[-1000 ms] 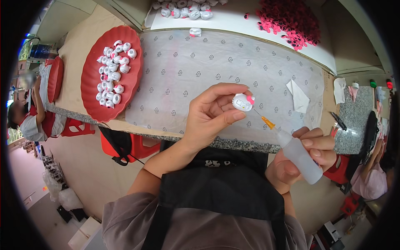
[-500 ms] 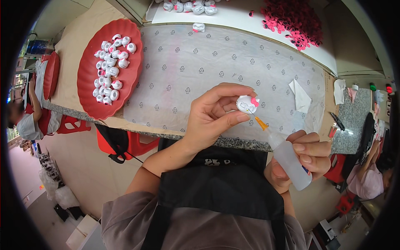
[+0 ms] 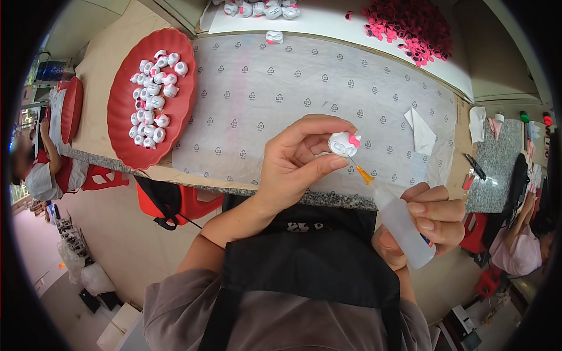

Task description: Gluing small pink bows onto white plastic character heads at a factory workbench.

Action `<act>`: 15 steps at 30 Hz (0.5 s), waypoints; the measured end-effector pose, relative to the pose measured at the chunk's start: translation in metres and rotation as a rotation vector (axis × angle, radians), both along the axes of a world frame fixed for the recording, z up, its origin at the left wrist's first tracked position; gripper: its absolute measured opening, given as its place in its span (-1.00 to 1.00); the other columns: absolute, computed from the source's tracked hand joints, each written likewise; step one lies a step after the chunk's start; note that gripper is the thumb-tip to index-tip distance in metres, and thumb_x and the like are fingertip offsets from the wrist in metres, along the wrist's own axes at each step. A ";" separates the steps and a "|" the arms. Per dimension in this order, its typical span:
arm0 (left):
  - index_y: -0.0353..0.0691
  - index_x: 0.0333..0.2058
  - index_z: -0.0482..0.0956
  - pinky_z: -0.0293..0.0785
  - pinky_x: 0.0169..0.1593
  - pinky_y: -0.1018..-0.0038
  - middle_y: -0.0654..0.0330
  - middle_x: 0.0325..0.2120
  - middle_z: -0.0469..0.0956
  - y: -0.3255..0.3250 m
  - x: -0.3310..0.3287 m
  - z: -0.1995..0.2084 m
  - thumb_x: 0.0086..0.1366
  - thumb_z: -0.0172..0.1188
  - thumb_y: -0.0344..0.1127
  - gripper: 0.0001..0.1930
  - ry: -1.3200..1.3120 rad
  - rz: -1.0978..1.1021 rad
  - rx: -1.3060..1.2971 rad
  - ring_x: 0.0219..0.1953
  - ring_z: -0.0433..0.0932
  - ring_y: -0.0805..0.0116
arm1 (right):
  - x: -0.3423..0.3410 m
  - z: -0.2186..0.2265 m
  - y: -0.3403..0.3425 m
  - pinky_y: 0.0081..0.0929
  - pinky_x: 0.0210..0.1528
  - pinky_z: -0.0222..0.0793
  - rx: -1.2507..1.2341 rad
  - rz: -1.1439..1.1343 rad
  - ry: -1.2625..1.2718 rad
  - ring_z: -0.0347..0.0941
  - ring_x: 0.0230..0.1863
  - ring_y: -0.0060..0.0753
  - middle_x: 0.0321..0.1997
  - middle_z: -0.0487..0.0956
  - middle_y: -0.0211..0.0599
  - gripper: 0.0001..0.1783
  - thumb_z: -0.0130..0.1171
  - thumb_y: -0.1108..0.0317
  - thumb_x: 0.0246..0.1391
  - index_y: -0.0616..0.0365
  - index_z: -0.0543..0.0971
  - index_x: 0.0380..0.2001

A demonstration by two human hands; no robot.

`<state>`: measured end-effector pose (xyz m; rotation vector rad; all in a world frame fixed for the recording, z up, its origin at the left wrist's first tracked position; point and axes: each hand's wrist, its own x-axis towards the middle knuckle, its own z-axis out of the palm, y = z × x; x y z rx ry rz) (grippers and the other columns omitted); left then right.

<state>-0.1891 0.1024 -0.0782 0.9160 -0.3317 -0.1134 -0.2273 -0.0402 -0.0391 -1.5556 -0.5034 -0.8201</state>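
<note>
If the right hand (image 3: 430,219), wrapped around the glue bottle (image 3: 401,225), squeezes too hard, glue could flood the small white cat-head figure with a pink bow (image 3: 343,143), pinched by the left hand (image 3: 295,167) above the bench's (image 3: 111,58) near edge.

Even, bright, diffuse light fills the scene, with only soft shadows. The centre is sharp; the patterned sheet (image 3: 304,93) shows a mild sheen. Straight edges bow toward the rim, where a black vignette closes in and detail softens.
</note>
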 end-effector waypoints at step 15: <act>-0.42 -0.21 0.29 0.29 -0.09 0.50 0.06 -0.23 0.31 -0.003 -0.001 0.004 -0.05 0.04 -0.66 -0.65 0.047 -0.045 -0.035 -0.16 0.33 0.36 | 0.000 0.004 0.000 -0.69 -0.68 0.02 -0.063 -0.055 -0.008 0.08 -0.62 -0.54 -0.46 0.19 -0.35 -0.58 0.23 0.32 -0.31 0.07 0.19 -0.44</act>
